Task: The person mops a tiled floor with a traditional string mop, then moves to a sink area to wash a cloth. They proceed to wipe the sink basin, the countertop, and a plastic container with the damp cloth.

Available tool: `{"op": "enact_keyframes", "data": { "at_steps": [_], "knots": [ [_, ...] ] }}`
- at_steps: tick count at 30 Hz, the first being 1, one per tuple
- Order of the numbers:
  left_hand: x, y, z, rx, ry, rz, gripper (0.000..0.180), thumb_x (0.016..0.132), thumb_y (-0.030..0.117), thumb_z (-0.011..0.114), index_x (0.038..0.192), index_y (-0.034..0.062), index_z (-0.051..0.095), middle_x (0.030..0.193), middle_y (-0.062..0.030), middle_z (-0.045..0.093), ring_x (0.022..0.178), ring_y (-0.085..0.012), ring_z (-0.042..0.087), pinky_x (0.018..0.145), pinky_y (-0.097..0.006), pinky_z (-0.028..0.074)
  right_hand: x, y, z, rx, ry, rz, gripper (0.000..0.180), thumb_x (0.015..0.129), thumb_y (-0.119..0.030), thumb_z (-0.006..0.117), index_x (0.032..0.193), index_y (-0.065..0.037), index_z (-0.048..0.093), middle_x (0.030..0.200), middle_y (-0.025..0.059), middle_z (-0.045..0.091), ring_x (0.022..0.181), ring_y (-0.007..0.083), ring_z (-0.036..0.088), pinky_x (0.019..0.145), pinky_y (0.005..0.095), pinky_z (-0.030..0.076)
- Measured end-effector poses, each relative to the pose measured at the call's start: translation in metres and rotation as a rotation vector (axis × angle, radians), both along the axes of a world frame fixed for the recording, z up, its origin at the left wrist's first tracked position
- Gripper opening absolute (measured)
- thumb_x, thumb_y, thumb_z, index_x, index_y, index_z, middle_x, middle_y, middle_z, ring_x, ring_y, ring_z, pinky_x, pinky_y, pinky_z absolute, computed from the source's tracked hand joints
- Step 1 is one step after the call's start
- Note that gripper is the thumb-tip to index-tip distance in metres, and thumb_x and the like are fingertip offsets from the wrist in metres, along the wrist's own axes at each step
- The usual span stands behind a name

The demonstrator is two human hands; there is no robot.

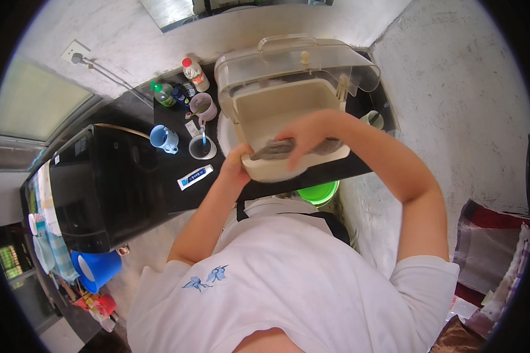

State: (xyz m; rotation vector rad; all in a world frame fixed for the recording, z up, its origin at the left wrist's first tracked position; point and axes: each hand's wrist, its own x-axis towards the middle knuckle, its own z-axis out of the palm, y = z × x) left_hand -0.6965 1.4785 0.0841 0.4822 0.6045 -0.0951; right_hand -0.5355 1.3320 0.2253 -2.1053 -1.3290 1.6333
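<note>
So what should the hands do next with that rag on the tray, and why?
Probably slide the right hand and its grey cloth sideways along the beige tray. The cloth lies only along the tray's near edge, so most of the surface looks unwiped, and the left hand grips the near left corner, which should keep the tray steady.
</note>
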Motion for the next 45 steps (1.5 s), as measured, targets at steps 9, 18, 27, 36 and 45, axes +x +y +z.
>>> {"op": "enact_keyframes", "data": {
  "at_steps": [9, 18, 27, 36, 45],
  "knots": [
    [0.007, 0.019, 0.042, 0.031, -0.034, 0.043, 0.052, 0.068, 0.006, 0.055, 0.12, -0.0011, 0.05, 0.112, -0.0146, 0.058, 0.106, -0.0316, 0.058, 0.097, -0.042, 0.046, 0.001, -0.051, -0.004, 0.895, -0.763, 0.151, 0.034, 0.064, -0.019, 0.079, 0.093, -0.012, 0.063, 0.089, 0.0011, 0.061, 0.09, 0.0239, 0.057, 0.077, 0.0361, 0.042],
    [0.003, 0.033, 0.064, 0.094, -0.124, 0.196, 0.054, 0.07, 0.005, 0.055, 0.123, -0.0012, 0.047, 0.116, -0.0132, 0.056, 0.11, -0.0298, 0.055, 0.097, -0.041, 0.046, 0.017, -0.113, -0.002, 0.987, -0.871, -1.202, 0.022, 0.081, -0.008, 0.069, 0.102, -0.005, 0.063, 0.101, 0.0132, 0.065, 0.093, 0.0305, 0.063, 0.084, 0.0403, 0.047],
    [0.037, -0.008, 0.085, 0.308, -0.28, 0.39, 0.062, 0.069, 0.005, 0.054, 0.13, 0.0047, 0.042, 0.12, -0.0089, 0.054, 0.116, -0.0257, 0.052, 0.097, -0.039, 0.045, -0.081, -0.019, -0.08, 1.197, -0.779, -0.98, 0.041, 0.067, -0.004, 0.069, 0.106, 0.003, 0.057, 0.113, 0.0226, 0.055, 0.105, 0.0412, 0.056, 0.087, 0.0426, 0.047],
    [0.034, -0.005, 0.054, 0.145, -0.118, 0.333, 0.057, 0.07, 0.008, 0.053, 0.125, 0.0004, 0.047, 0.117, -0.0128, 0.057, 0.111, -0.0292, 0.056, 0.095, -0.043, 0.048, -0.019, -0.102, -0.141, 0.888, -0.59, -1.246, 0.021, 0.083, 0.004, 0.059, 0.103, 0.001, 0.056, 0.091, 0.0142, 0.061, 0.084, 0.0236, 0.061, 0.077, 0.0305, 0.047],
    [0.046, 0.01, 0.003, 0.324, -0.078, 0.336, 0.059, 0.069, 0.013, 0.057, 0.126, 0.0037, 0.048, 0.113, -0.0126, 0.057, 0.109, -0.0307, 0.057, 0.094, -0.046, 0.05, 0.058, -0.17, -0.294, 0.291, -1.053, -0.716, 0.054, 0.093, -0.041, 0.051, 0.143, -0.022, 0.042, 0.15, 0.0087, 0.033, 0.141, 0.0349, 0.024, 0.113, 0.0549, 0.02]
  ]
}}
